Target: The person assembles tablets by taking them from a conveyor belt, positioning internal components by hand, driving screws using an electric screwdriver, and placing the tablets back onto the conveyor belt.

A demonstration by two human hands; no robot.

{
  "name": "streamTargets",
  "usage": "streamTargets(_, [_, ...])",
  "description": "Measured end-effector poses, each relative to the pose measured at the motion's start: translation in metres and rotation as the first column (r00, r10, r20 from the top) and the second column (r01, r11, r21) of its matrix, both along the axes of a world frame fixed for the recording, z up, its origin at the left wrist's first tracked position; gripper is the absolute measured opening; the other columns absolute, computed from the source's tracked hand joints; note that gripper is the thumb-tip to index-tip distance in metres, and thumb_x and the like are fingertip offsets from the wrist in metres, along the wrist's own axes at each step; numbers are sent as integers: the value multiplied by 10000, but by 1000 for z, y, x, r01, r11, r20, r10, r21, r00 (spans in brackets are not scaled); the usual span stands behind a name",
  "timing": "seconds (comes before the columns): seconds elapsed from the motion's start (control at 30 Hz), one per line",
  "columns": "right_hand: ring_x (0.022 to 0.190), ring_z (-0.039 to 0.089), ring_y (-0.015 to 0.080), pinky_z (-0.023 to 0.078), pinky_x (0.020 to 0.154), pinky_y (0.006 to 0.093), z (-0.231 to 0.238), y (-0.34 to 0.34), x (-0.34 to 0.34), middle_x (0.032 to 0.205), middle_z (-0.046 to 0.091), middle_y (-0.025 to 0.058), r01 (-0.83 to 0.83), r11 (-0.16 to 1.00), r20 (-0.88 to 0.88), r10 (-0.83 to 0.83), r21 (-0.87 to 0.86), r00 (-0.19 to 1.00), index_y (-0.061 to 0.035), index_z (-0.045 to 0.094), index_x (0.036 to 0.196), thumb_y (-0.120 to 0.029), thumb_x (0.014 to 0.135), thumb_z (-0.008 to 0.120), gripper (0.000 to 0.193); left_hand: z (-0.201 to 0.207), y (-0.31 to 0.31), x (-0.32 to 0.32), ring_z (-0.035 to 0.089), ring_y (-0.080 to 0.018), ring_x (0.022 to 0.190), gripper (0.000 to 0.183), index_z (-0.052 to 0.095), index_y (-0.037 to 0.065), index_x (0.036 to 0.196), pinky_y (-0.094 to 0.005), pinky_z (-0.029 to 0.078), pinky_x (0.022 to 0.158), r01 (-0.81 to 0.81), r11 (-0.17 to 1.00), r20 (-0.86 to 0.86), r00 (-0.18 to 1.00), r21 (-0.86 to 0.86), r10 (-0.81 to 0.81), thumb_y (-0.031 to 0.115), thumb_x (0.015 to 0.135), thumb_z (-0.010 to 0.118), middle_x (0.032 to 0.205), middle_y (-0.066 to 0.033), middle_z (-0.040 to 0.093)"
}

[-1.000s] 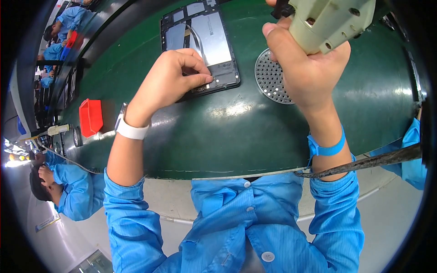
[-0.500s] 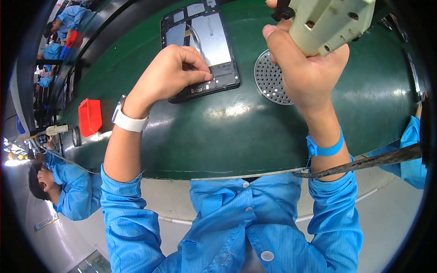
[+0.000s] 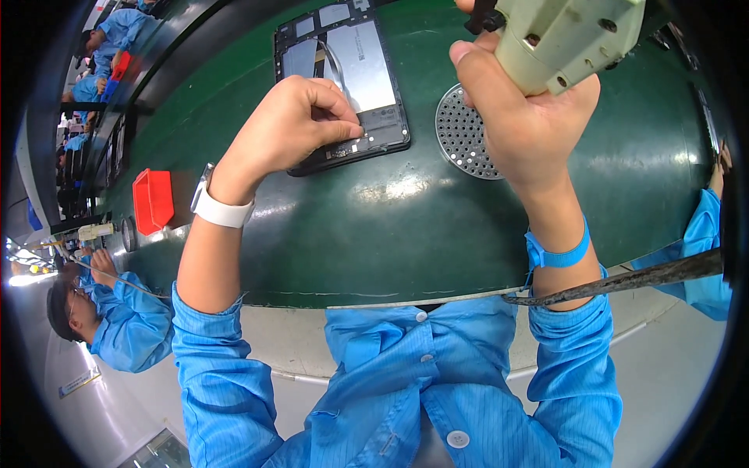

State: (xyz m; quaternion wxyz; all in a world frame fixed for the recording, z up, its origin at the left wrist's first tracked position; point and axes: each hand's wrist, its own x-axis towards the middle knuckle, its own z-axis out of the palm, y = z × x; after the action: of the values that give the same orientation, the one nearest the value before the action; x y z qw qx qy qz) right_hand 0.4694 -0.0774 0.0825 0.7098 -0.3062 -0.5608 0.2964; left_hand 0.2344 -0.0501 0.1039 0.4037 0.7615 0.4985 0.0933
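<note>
An opened tablet (image 3: pixel 381 74), its silvery battery and black frame exposed, lies on the green bench ahead of me. Over its near end is my left hand (image 3: pixel 308 121); thumb and fingertips are pinched together against the circuit area, and whatever they hold is too small to make out. My right hand (image 3: pixel 530 129) is wrapped round a bulky cream electric screwdriver (image 3: pixel 562 43), raised at the upper right. The top of the picture cuts off part of the tool, and its tip does not show. Beneath that hand, partly covered, rests a round perforated metal plate (image 3: pixel 464 129).
A red bin (image 3: pixel 154 201) stands on the green bench (image 3: pixel 390 242) to the left. A dark cable (image 3: pixel 624 278) crosses my right forearm near the bench edge. Co-workers in blue sit at the left (image 3: pixel 129 327) and the far right (image 3: pixel 704 226).
Both my hands, the tablet and the screwdriver stay practically still. At the left, the co-worker's head has turned and a hand has come up; a hand at the far right shows more.
</note>
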Motion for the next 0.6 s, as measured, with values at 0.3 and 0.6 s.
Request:
streamTargets(0.3, [560, 569, 86, 457, 499, 225, -2, -1, 0, 848, 686, 84, 8, 1000, 21, -8, -6, 1000, 60, 658, 975, 82, 795, 676, 182, 9, 9, 11, 602, -123, 736, 48, 701, -41, 833, -261, 500, 686, 219, 972, -199, 959, 82, -200, -6, 823, 732, 799, -52, 607])
streamTargets(0.6, [547, 557, 82, 457, 512, 233, 5, -4, -2, 733, 643, 53, 21, 1000, 56, -21, 1, 998, 65, 660, 942, 96, 793, 651, 152, -14, -16, -9, 601, -174, 771, 74, 700, -24, 867, -284, 492, 700, 106, 940, 34, 992, 325, -124, 11, 819, 743, 852, -58, 605])
